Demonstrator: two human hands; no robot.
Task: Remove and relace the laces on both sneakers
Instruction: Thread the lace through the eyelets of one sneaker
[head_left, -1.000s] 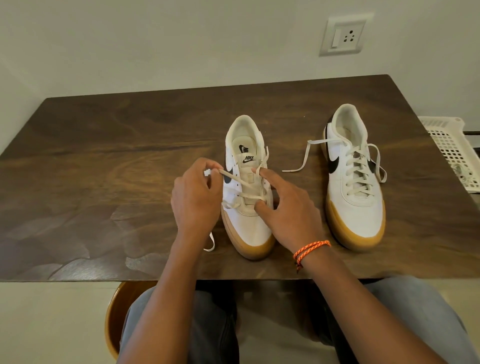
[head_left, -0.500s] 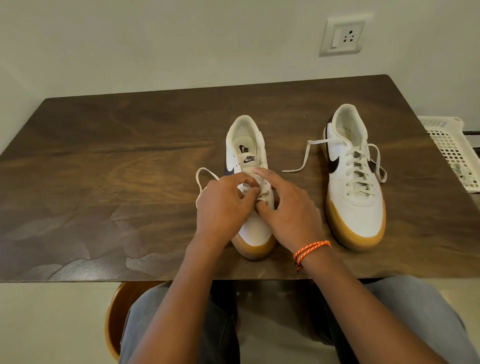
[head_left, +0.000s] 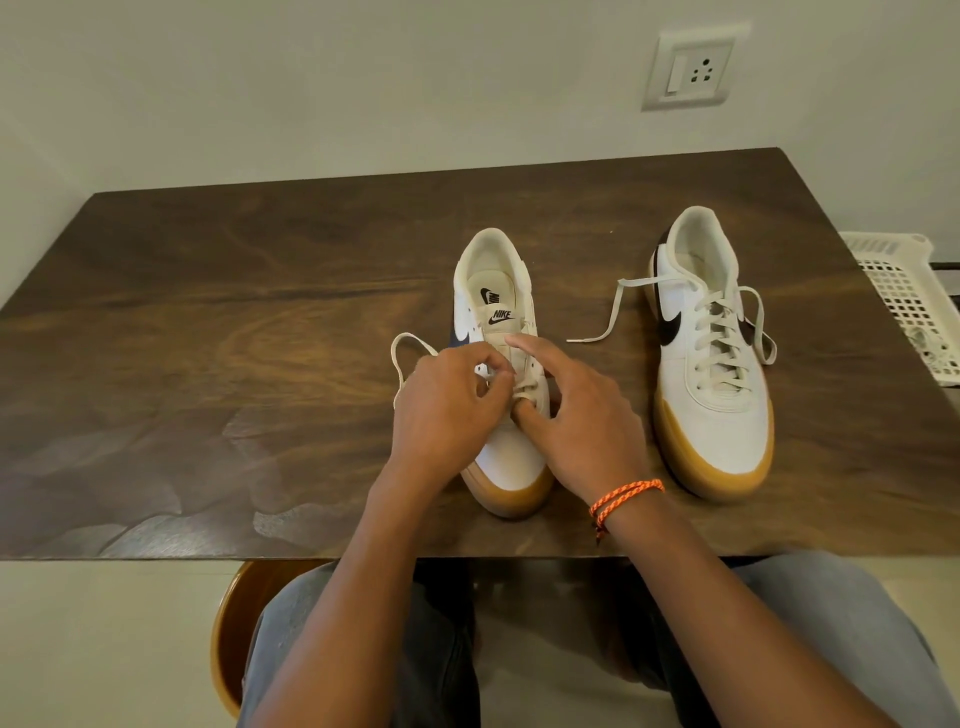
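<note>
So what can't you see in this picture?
All in the head view:
- Lower eyelets of the middle sneaker: covered by the left hand and right hand.
- The left fingers' grip on the lace: too small to tell.
- White basket: cut off by the right edge.

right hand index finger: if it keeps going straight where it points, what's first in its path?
Likely the Nike-labelled tongue of the near sneaker: the right hand points its index up-left along the lace area. Depth is unclear.

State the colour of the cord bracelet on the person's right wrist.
Orange; the bracelet shows best in the head view, the only one.
</note>
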